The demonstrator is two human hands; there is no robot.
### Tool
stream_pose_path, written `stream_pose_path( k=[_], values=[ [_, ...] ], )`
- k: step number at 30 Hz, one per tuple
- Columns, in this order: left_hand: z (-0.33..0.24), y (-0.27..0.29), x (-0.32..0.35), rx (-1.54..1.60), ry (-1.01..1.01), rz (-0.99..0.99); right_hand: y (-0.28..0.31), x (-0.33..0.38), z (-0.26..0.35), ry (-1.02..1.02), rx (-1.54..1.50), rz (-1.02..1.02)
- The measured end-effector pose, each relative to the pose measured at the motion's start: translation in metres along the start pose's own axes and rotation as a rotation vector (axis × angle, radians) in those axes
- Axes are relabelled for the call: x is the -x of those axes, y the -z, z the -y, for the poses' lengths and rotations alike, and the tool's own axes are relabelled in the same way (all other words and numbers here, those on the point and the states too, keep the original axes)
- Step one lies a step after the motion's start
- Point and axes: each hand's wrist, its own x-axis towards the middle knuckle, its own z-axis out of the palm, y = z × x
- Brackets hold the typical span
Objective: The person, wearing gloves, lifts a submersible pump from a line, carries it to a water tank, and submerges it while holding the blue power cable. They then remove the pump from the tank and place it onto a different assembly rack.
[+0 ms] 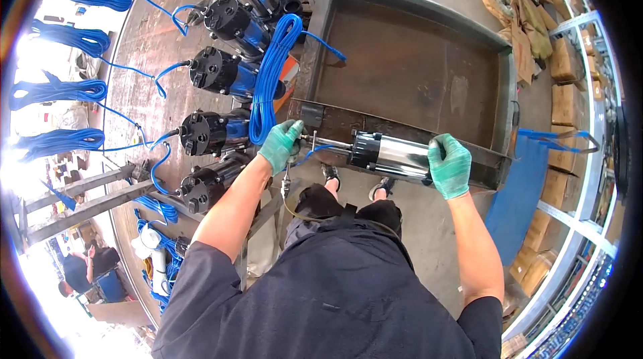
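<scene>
A silver pump motor [400, 155] with black ends lies sideways along the near edge of a shallow metal trough [415, 64]. My right hand [449, 165], in a green glove, grips its right end, with the thumb toward the body. From the black left end a metal rod [328, 142] and a short blue cable [313, 152] run to the left. My left hand [280, 146], also gloved, is closed around a fitting at the rod's outer end; the fingers partly hide it. Just below, a small valve [286, 181] with a thin hose hangs by that hand.
A coiled blue cable [275, 78] lies over the trough's left rim. Several black and blue pumps [216, 71] line the worktable [134, 71] at left, cables attached. Shelves with cardboard boxes [566, 104] stand at right, near a blue panel [514, 198]. Another person [87, 268] is far left.
</scene>
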Motion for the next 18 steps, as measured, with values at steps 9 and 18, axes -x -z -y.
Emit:
stream_pose_path(
  k=[9,18],
  values=[
    [-0.0022,-0.0082,-0.0009,-0.037,0.021,-0.041,-0.0039,-0.0001,0.0023,0.018,0.010,-0.069],
    [-0.0056,-0.0040,0.0022,-0.074,0.060,-0.018,-0.0044,0.0032,-0.0023,0.017,0.029,-0.064]
  ],
)
